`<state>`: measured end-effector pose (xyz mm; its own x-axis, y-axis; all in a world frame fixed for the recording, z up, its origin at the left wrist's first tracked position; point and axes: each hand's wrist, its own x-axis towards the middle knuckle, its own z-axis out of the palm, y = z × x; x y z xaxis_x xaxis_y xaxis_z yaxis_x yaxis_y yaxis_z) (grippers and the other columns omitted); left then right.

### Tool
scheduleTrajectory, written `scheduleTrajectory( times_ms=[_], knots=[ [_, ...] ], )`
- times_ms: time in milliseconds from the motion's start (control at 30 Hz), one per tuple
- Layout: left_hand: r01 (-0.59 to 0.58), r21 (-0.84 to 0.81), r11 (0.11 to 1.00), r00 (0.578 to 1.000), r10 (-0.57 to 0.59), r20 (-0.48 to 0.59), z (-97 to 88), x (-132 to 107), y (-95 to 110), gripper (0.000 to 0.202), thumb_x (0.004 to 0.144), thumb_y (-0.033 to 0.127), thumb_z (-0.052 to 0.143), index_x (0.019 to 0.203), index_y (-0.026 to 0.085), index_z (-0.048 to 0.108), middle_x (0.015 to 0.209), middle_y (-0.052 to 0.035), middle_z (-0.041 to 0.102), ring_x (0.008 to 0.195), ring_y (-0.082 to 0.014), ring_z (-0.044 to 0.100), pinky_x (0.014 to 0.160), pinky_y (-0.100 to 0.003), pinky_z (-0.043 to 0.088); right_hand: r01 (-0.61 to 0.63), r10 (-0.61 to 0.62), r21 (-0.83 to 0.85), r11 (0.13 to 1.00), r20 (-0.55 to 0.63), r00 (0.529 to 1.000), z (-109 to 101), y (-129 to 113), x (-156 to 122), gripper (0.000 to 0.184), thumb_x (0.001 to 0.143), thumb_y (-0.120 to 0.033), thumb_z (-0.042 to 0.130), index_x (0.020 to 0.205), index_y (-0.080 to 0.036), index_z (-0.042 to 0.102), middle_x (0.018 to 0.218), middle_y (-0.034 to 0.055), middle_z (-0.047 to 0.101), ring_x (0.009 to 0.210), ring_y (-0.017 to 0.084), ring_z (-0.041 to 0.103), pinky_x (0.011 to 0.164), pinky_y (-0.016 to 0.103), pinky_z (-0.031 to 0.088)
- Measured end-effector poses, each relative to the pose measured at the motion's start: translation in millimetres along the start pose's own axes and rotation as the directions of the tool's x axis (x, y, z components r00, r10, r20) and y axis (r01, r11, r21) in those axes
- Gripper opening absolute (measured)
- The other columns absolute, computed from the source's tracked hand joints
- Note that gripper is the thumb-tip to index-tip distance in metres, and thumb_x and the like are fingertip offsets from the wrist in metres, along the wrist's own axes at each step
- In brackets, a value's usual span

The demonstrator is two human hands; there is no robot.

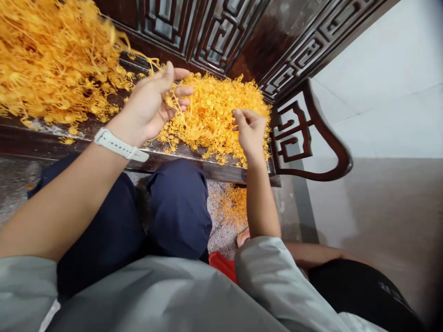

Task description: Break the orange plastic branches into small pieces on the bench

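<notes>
Pale grey sleeves (263,265), a white watch strap (121,146) at the left wrist, dark navy trousers (175,207).

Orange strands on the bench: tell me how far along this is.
Seemingly done: a heap of short orange pieces lies on the bench. In hand: the left hand holds a few strands, the right hand pinches at the heap. Left: a big tangled pile, and some fallen on the floor.

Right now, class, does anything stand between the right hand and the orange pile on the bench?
Nothing visible does. The right hand touches the pile, its fingers pinched into the pile's right side. The left hand holds strands off to one side, not between them.
</notes>
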<state>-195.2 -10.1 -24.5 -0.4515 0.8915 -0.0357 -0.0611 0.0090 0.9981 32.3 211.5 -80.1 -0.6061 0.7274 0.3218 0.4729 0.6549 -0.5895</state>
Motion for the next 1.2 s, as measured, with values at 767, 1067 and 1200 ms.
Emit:
scheduleTrajectory(
  times_ms=[767,1067,1200],
  knots=[
    [-0.1,0.238,0.966,0.993,0.112,-0.035,42.3,-7,-11,0.035,0.11,0.031,0.045,0.141,0.02,0.057,0.122,-0.0135,0.078,0.113,-0.0226,0.075,0.083,-0.035,0.055,-0.016,0.047,0.303,0.953,-0.096,0.994,44,-149,-95,0.056,0.107,-0.077,0.035,0.091,-0.026,0.054,0.078,0.0031,0.048,0.073,0.021,0.056,0.07,0.037,0.053],
    [0.06,-0.223,0.973,0.946,-0.126,-0.298,19.6,36,2,0.029,0.118,0.022,0.029,0.138,0.022,0.049,0.093,0.0017,0.061,0.101,-0.0084,0.056,0.081,-0.032,0.044,-0.188,0.353,0.55,0.814,-0.211,0.912,42,-171,-175,0.047,0.106,-0.064,0.052,0.079,-0.027,0.041,0.069,-0.0019,0.041,0.047,0.014,0.037,0.043,0.031,0.036],
    [-0.027,-0.194,0.981,0.937,-0.042,-0.346,-35.8,58,9,0.035,0.12,0.042,0.034,0.15,0.029,0.045,0.089,0.0011,0.059,0.111,-0.0113,0.046,0.087,-0.034,0.041,-0.206,0.318,0.443,0.872,-0.196,0.928,33,-153,-195,0.038,0.105,-0.059,0.056,0.084,-0.028,0.053,0.069,-0.001,0.048,0.049,0.016,0.046,0.046,0.033,0.043]
  ],
)
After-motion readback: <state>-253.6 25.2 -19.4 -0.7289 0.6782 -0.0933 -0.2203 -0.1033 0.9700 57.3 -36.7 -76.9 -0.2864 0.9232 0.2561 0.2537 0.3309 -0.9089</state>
